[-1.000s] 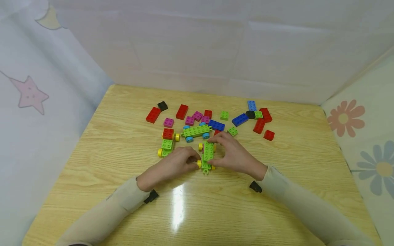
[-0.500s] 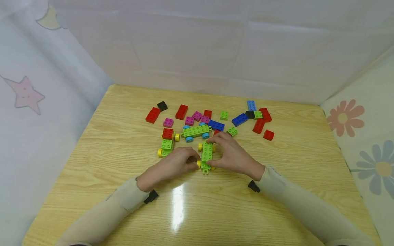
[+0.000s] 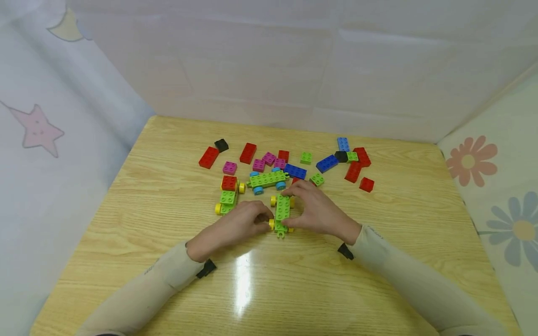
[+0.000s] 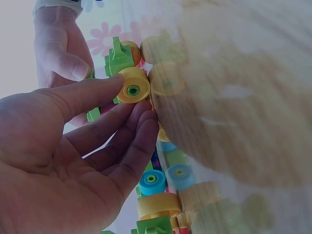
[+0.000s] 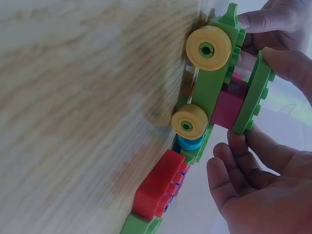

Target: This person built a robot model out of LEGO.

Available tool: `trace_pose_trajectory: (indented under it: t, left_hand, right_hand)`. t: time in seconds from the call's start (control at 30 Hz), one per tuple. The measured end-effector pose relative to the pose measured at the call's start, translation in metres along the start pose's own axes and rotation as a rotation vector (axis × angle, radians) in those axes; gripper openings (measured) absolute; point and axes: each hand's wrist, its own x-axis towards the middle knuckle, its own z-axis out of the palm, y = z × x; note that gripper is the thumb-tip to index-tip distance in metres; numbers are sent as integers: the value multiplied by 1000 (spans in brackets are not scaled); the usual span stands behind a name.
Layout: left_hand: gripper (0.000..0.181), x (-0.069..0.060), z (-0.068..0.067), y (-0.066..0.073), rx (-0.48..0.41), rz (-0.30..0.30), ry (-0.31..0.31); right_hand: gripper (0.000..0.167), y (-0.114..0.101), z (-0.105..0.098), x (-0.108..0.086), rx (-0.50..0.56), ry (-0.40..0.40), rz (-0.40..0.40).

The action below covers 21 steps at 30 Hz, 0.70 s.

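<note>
A green wheeled base [image 5: 209,92] with yellow wheels stands on the table, a magenta brick [image 5: 229,105] on it and a long green plate [image 3: 283,206] on top. My right hand [image 3: 321,211] grips the plate by its two ends, thumb at the near end and fingertips at the far end. On the other side, my left hand [image 3: 241,225] pinches the near yellow wheel [image 4: 132,86] between thumb and fingers. The left wrist view shows that wheel side-on; in the head view the magenta brick is hidden under the plate.
A green base with blue wheels [image 3: 267,178] lies just beyond, and a built car with a red brick [image 3: 229,182] stands to the left. Loose red, magenta, blue, black and green bricks are scattered across the table's [image 3: 168,154] far half.
The long green plate has shifted slightly to the left with my right hand and lies straighter over the base. My left hand has stayed at the wheel.
</note>
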Motion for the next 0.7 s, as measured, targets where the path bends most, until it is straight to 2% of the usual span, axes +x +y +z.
trace_pose_trajectory:
  t: [0.4, 0.7]
  left_hand:
    - [27, -2, -1, 5, -2, -11, -9]
    - [27, -7, -9, 17, 16, 21, 4]
  right_hand:
    - [72, 5, 5, -2, 92, 3, 54]
    - [73, 6, 6, 0, 110, -3, 73]
